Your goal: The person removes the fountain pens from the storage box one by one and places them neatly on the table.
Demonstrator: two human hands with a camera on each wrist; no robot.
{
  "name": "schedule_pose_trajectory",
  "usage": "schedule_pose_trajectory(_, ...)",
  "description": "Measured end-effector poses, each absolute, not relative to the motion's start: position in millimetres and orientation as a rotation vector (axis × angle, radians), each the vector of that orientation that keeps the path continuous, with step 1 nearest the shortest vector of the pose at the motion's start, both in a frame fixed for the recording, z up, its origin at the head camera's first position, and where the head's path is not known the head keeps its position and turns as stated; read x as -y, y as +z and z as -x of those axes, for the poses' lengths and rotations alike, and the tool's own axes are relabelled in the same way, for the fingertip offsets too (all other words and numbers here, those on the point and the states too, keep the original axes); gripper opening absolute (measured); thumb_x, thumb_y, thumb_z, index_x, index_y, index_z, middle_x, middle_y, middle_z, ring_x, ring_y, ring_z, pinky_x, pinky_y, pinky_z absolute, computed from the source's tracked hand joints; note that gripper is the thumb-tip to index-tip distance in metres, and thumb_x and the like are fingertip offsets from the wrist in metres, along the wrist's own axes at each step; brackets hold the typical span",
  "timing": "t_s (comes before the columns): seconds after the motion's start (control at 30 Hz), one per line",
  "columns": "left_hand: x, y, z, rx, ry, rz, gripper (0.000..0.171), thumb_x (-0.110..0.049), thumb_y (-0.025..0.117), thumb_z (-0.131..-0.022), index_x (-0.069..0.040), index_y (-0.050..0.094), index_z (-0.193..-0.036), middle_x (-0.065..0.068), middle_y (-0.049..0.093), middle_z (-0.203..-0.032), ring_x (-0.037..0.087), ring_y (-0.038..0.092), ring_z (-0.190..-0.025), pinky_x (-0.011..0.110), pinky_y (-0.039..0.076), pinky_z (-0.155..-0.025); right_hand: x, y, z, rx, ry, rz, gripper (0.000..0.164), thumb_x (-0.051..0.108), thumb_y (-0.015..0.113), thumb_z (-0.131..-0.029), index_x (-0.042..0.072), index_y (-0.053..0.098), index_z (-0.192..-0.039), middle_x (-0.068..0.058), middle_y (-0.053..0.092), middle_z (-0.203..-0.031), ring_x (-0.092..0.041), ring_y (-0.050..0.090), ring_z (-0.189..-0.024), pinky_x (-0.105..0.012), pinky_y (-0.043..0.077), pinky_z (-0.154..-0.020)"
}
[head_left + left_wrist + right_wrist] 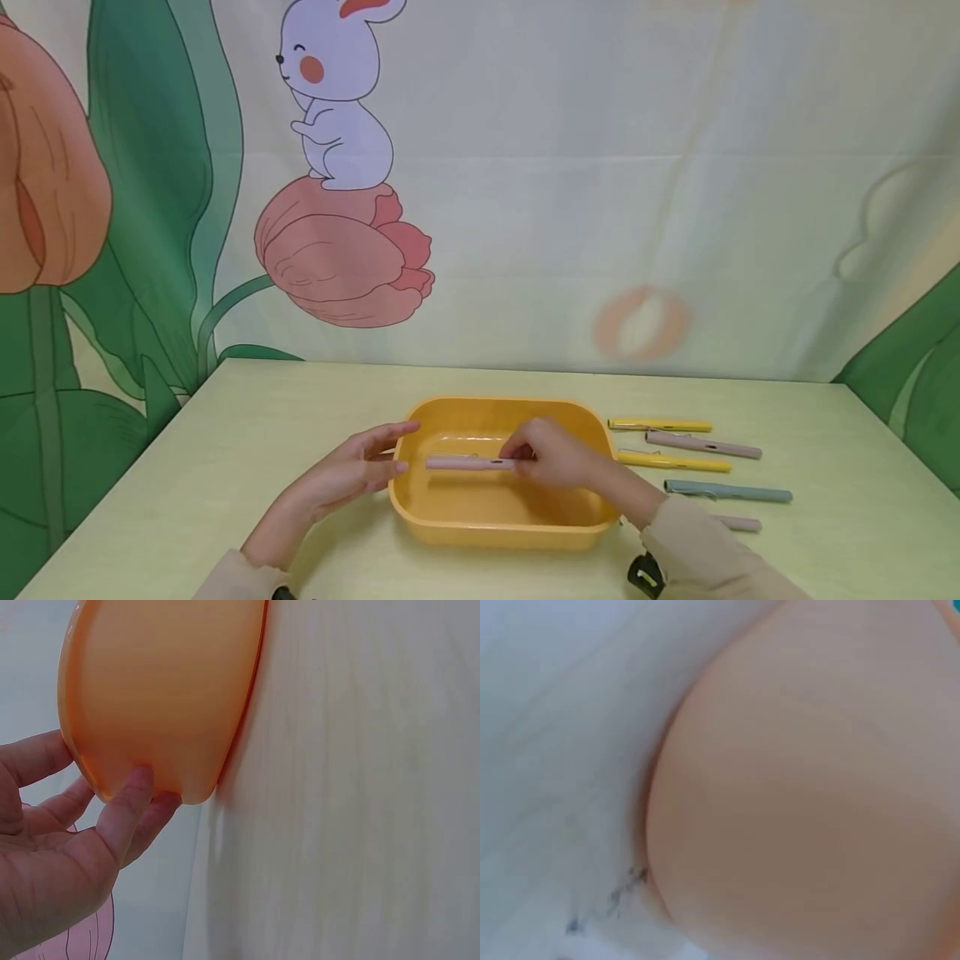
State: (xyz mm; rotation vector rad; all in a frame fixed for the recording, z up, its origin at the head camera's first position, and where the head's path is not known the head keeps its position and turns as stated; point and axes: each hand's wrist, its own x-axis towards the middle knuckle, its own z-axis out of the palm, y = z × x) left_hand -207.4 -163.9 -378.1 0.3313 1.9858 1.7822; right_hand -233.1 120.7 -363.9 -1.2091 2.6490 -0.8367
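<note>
Holding pink pen [468, 462], right hand [555, 454], over tray [495, 525]

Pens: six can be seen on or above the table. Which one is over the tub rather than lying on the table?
The pink pen gripped by the right hand over the yellow tub; the other five lie on the table, right of it.

A pale yellow-green desk [247, 467] carries a yellow plastic tub [495, 525] at its centre. At the tub's 3 o'clock lie five pens in a loose column: a yellow pen [660, 425] farthest, then a pink pen [705, 445], a second yellow pen [675, 461], a grey-green pen [729, 492], and nearest, a partly hidden pink pen [742, 523].
</note>
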Motion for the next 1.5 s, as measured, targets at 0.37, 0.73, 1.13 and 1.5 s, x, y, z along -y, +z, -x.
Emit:
schedule_pose_trajectory(0.37,164.8,-378.0,206.7,-1.984,1.786,-0.36,0.06,-0.011,0.06,-0.087,0.0,0.032,-0.139,0.026,0.027,-0.142,0.029,0.045,-0.117,0.039,0.044,-0.094,-155.1,-342.0,223.4,-2.573,-0.953,1.158,0.01,0.001,0.065,-0.08,0.002,0.07,-0.089,-0.001,0.064,-0.078,-0.005,0.052,-0.067,-0.019,0.051,-0.062)
schedule_pose_trajectory(0.73,164.6,-378.0,205.7,-1.982,1.788,-0.378,0.059,-0.009,0.057,-0.088,0.001,0.03,-0.14,0.027,0.027,-0.141,0.031,0.045,-0.117,0.038,0.045,-0.093,-183.0,-339.5,218.5,-2.481,-1.084,1.106,0.011,0.003,0.064,-0.082,0.003,0.07,-0.092,-0.002,0.065,-0.084,-0.006,0.053,-0.069,-0.02,0.052,-0.062)
schedule_pose_trajectory(1.13,165.1,-380.1,207.0,-1.988,1.784,-0.363,0.061,-0.013,0.06,-0.087,0.0,0.031,-0.14,0.026,0.027,-0.142,0.027,0.047,-0.115,0.038,0.045,-0.093,-215.5,-330.1,211.2,-2.419,-1.233,1.052,0.016,0.009,0.064,-0.083,0.001,0.068,-0.096,-0.007,0.065,-0.092,-0.01,0.058,-0.08,-0.023,0.053,-0.072)
schedule_pose_trajectory(1.5,165.1,-379.7,206.8,-1.992,1.783,-0.364,0.059,-0.009,0.057,-0.088,0.0,0.03,-0.14,0.027,0.026,-0.142,0.032,0.045,-0.118,0.039,0.044,-0.093,-247.5,-326.3,202.8,-2.482,-1.25,1.096,0.015,0.012,0.065,-0.083,0.003,0.069,-0.095,-0.003,0.066,-0.087,-0.009,0.058,-0.074,-0.025,0.054,-0.065)
